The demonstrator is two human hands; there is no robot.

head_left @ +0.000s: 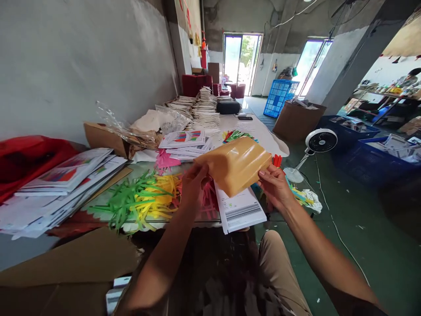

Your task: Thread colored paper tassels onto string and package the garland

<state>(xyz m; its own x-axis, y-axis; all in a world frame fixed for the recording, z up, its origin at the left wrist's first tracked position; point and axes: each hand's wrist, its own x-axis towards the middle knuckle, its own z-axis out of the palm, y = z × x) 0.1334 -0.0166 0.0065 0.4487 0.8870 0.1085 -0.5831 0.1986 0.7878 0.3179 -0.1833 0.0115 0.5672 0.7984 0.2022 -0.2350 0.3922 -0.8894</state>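
A tan, shiny sheet or flat envelope is held up over the table edge, bowed and tilted. My left hand pinches its left end. The thumb and fingers of my right hand grip its lower right corner. Below it a white printed packet with a barcode-like block of lines juts over the table's front edge. Pink strips lie beside that packet, partly hidden by the left hand. Further left are piles of yellow strips and green strips.
White packets with coloured pictures lie behind the strips, and more packets are stacked at left. Paper stacks fill the table's far part. At right stand a fan, a cardboard box and blue crates. A cable crosses the floor.
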